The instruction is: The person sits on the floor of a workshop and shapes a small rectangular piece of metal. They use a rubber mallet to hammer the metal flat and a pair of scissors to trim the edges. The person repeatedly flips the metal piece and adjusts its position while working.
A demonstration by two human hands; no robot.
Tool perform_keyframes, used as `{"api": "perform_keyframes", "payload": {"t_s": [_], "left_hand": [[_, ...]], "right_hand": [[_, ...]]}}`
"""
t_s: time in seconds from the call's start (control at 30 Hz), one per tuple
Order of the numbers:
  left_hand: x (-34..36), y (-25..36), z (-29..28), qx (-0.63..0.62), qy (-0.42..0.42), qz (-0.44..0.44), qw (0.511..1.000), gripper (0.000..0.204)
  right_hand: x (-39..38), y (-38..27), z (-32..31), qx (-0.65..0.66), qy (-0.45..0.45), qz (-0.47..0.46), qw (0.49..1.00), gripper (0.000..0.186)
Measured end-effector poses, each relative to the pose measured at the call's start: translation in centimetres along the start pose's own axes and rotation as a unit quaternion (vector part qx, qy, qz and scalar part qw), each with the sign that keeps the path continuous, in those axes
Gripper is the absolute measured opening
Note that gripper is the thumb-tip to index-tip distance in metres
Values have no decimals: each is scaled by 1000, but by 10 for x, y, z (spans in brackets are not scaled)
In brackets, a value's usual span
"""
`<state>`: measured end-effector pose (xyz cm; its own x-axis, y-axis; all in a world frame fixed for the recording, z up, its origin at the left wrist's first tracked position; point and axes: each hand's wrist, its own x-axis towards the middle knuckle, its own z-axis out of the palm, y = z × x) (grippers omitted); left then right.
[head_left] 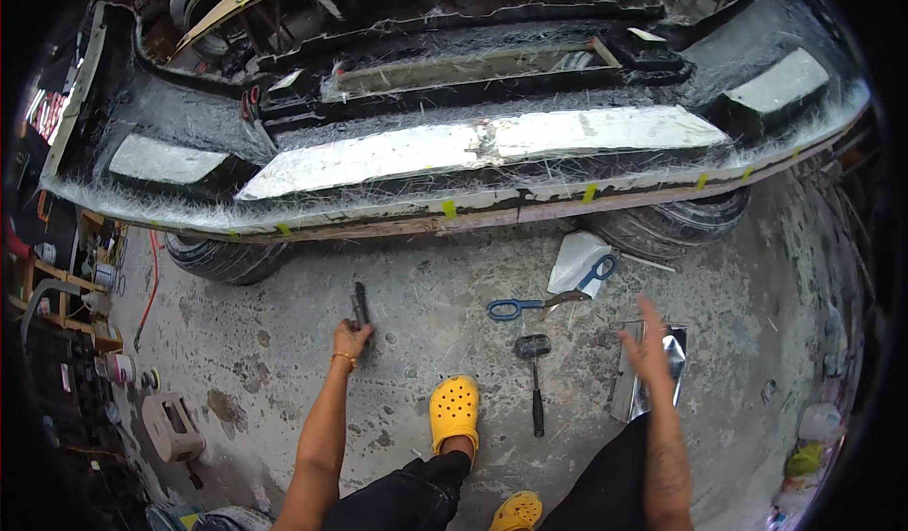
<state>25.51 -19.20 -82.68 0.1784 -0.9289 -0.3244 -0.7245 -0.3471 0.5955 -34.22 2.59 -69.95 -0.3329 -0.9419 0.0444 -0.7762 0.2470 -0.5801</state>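
- On the far left, a cluttered wooden shelf (66, 285) and a small pink stool (172, 427) stand beside the concrete floor (284, 342).
- The left hand (352, 339) is clamped around a dark hand tool (359, 304) that points up toward the big black bumper mould (454, 153), which rests across two tyres (227, 259) just ahead.
- Judging by this, a firm grip with the tool's tip kept off the ragged glass-fibre edge would serve best.
- A yellow clog (454, 410) sits mid-floor; a black mallet (534, 370) lies just right of it, untouched.
- Blue-handled scissors (549, 296) lie beyond the mallet, near a white sheet (575, 259).
- The right hand (648, 347) hovers empty, fingers spread wide, above a shiny metal sheet (643, 380).
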Motion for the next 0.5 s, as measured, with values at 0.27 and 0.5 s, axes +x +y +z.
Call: {"api": "perform_keyframes", "payload": {"t_s": [0.27,0.5], "left_hand": [[-23,65,45,167,-108,164,966,40],[-107,99,62,-134,-291,109,941,26]], "right_hand": [[-73,156,-81,87,-83,403,908,113],[-90,143,-68,184,-164,364,898,108]]}}
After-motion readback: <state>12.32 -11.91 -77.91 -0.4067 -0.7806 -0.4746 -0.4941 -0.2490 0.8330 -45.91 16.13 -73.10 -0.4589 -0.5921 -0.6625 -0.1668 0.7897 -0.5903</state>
